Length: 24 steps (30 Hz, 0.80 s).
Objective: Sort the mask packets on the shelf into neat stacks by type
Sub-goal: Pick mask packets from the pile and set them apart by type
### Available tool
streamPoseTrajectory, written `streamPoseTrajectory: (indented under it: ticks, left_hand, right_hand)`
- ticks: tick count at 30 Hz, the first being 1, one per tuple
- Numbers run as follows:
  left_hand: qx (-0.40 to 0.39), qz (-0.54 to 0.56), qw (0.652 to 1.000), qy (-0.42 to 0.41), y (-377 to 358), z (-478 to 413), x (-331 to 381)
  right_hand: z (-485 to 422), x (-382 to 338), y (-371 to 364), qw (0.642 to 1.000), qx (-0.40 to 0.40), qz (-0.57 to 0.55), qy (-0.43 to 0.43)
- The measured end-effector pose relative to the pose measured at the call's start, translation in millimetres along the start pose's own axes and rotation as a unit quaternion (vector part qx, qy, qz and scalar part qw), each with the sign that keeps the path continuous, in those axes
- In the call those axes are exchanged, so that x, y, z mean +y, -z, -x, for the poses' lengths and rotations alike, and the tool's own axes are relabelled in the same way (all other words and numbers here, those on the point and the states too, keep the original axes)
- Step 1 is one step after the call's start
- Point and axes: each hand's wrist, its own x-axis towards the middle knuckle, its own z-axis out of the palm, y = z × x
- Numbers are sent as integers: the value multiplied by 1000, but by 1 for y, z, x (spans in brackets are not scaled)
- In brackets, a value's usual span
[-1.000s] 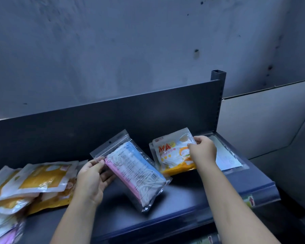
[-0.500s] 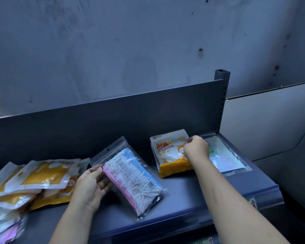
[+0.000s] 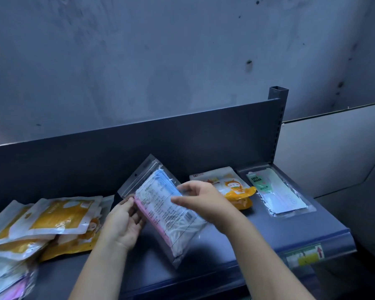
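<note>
A clear packet of pink, white and blue masks (image 3: pixel 171 215) is held tilted above the dark shelf (image 3: pixel 258 237). My left hand (image 3: pixel 123 221) grips its left edge. Over its upper right part my right hand (image 3: pixel 201 202) touches the packet with fingers spread. An orange and white mask packet (image 3: pixel 232 187) lies flat on the shelf behind my right hand. Further right lies a clear packet labelled "FACE MASK" (image 3: pixel 277 191). A loose heap of orange and white packets (image 3: pixel 46 221) covers the shelf's left end.
The shelf has a dark back panel (image 3: pixel 139 152) and an upright post (image 3: pixel 277 118) at the right. A label strip (image 3: pixel 305 255) runs along the front edge. A grey wall rises behind. More packets, one pink, sit at the bottom left corner (image 3: pixel 11 286).
My right hand let go of the orange and white packet, which now lies flat, and moved left onto the clear packet. My left hand lifted that packet a little.
</note>
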Motion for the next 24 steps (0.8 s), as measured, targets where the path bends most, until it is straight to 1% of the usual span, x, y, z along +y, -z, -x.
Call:
streamPoseTrajectory:
  ticks: [1,2,4,5,6,7,8,9,10,11,12,14,15,17,18,20,22,24]
  left_hand:
    - [14,-7,1000,-17,-3,-1,0]
    - [28,-12,999,-37,-4,-2,0]
    - [61,-70,992,-86,-7,2,0]
    - [57,-122,985,-112,-9,9,1]
    - [36,-161,978,-126,-12,17,2]
    - [-12,-173,977,-123,-17,26,3]
    - [-70,-160,979,-104,-21,35,5]
    - [-125,-140,979,-81,-24,40,6]
    - [-163,-122,977,-69,-25,42,8]
    - [-182,-104,976,-61,-24,42,11]
    - [-185,-90,977,-58,-22,39,13]
    - [-175,-81,980,-52,-16,32,17]
    - [-164,-84,981,-55,-12,29,19]
    - [-148,-90,983,-56,-6,25,20]
    - [-148,-88,984,-50,-4,23,19]
    - [-148,-93,984,-37,0,22,18]
    - [-136,-122,982,-44,2,20,14]
    - [-102,-151,981,-64,1,14,7]
  right_hand:
    - [-1,5,-4,1000,16,-1,11]
    - [-2,7,-7,998,58,20,28]
    - [-3,8,-12,979,153,112,76]
    - [-3,7,-15,963,186,163,105]
    - [-3,5,-20,947,205,207,135]
    - [-2,3,-26,932,216,244,161]
    - [-2,1,-33,919,219,271,185]
    - [-1,-2,-40,910,211,292,206]
    - [0,-5,-48,904,194,308,223]
    - [1,-7,-56,902,169,318,239]
    - [2,-8,-63,903,140,322,249]
    - [4,-8,-74,919,94,302,237]
    - [5,-7,-76,923,95,295,227]
    - [2,0,-78,914,139,324,201]
    - [0,3,-76,911,156,342,171]
    - [-2,6,-70,923,158,342,80]
    - [-4,10,-65,947,160,278,21]
    - [-5,17,-63,959,185,217,5]
